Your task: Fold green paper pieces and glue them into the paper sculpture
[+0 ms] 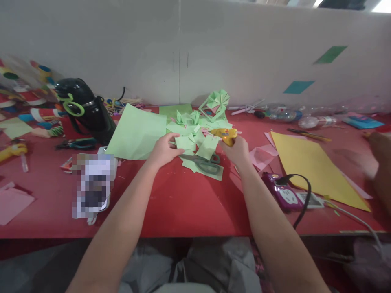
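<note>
My right hand (237,151) is closed round a yellow glue gun (225,134), whose nozzle points left over a pile of folded light-green paper pieces (195,140). My left hand (163,149) pinches one folded green piece (185,142) at the pile's left side. Grey-handled scissors (204,162) lie on the green scraps just below both hands. A larger folded green paper shape (217,101) stands behind the pile near the wall.
A big light-green sheet (136,132) lies left of the pile, a yellow sheet (311,165) to the right. A purple power strip (282,193) with a black cable sits at the red table's (183,203) front right. A black bottle (84,108), pliers (77,143) and another person's blurred hand (380,162) are nearby.
</note>
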A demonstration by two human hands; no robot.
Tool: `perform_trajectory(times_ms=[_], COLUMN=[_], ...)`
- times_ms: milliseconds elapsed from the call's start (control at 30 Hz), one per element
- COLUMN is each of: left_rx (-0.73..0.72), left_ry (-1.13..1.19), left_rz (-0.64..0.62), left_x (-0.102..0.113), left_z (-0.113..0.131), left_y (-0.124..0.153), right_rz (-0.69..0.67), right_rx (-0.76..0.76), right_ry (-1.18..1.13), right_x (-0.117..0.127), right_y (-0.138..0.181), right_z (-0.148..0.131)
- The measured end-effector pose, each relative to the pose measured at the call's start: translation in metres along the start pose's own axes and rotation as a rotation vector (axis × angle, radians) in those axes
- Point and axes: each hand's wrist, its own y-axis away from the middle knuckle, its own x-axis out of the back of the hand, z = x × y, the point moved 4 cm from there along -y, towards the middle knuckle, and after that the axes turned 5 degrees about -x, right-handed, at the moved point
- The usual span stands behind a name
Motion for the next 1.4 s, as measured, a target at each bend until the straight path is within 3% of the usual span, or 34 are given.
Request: perform_trajectory(times_ms=[133, 267, 333, 467, 533, 567, 667, 733, 833, 1033, 1200, 1400], left_rx=[0.006, 0.017, 0.021, 0.035, 0.047, 0.048, 0.047, 0.045, 0.033, 0.017, 0.012, 0.013], left_ry=[-0.003, -0.011, -0.006, 0.008, -0.004, -0.014, -0.044, -0.056, -0.057, -0.057, -0.033, -0.069], left_rz=[0.000, -0.009, -0.018, -0.080, -0.106, -0.112, -0.111, -0.099, -0.087, -0.078, -0.087, -0.087], left_x=[0.000, 0.000, 0.000, -0.001, -0.001, -0.001, 0.000, 0.000, 0.000, -0.001, -0.002, -0.002], left_z=[0.001, 0.001, 0.001, 0.001, 0.001, 0.001, 0.001, 0.000, -0.003, -0.008, -0.005, 0.002], left_y=[0.000, 0.001, 0.001, 0.002, 0.003, 0.003, 0.003, 0.003, 0.001, -0.001, 0.001, 0.004], right_rz=[0.042, 0.045, 0.115, 0.420, 0.336, 0.206, -0.135, -0.230, -0.269, -0.280, -0.312, -0.244], right_rx=[-0.083, -0.069, 0.031, 0.369, 0.452, 0.459, 0.308, 0.200, 0.123, 0.076, 0.099, 0.186], right_ry=[0.067, 0.021, -0.031, -0.134, -0.206, -0.222, -0.067, 0.126, 0.247, 0.271, -0.100, -0.490], right_x=[-0.003, -0.006, 0.001, 0.023, 0.018, 0.008, -0.033, -0.057, -0.077, -0.093, -0.092, -0.057], right_y=[-0.012, -0.013, -0.007, 0.017, 0.024, 0.024, 0.016, 0.007, -0.003, -0.006, -0.009, 0.009], right_z=[0.023, 0.026, 0.016, -0.025, -0.043, -0.050, -0.056, -0.052, -0.052, -0.062, -0.057, -0.047])
